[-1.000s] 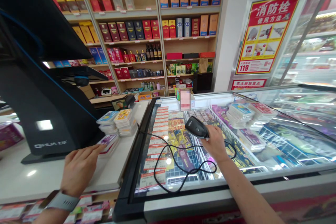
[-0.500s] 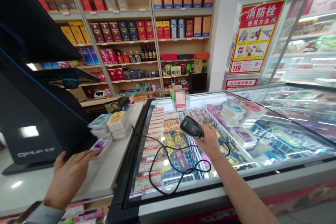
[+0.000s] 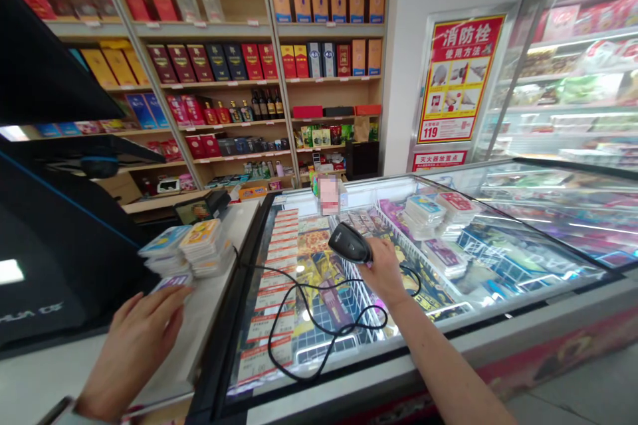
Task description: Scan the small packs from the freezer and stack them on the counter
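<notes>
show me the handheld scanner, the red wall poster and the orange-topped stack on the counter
Handheld scanner (image 3: 349,243), head view: on its black head.
Red wall poster (image 3: 456,75), head view: amid its small pictures.
Orange-topped stack (image 3: 201,234), head view: on its top pack.

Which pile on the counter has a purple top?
The front pile, by the left hand. Behind it, the left pile has a blue top, the right pile orange.

Shop: boxed stock w/ price tags on shelves (image 3: 329,30), glass-top freezer (image 3: 423,279) etc.
</notes>
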{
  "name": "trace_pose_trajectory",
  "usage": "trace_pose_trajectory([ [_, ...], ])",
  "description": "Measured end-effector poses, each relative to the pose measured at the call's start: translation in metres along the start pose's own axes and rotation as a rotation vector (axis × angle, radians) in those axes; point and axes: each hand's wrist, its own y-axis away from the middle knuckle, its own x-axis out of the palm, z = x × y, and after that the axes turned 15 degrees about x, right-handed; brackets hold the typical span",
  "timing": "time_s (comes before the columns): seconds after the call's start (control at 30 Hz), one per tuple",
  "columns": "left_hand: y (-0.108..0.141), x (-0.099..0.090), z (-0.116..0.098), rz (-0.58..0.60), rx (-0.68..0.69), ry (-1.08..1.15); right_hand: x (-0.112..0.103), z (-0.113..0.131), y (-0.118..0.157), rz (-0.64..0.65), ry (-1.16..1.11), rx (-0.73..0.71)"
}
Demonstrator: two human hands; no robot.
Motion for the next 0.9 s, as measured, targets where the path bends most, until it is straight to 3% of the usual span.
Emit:
trace_pose_trajectory([
  [0.23,-0.055,0.010,-0.042,-0.031,0.113,0.241,-0.001,0.002,0.000,-0.002,-0.026,0.028],
  [0.57,-0.131,0.046,-0.110,-0.014,0.299,0.499,-0.001,0.001,-0.001,-0.015,-0.037,0.013],
  [0.77,-0.164,0.074,-0.142,0.036,0.364,0.620,0.000,0.001,0.000,-0.011,-0.028,0.022],
  [0.9,-0.182,0.081,-0.159,0.057,0.398,0.666,0.000,0.000,0.000,-0.001,-0.024,0.037],
])
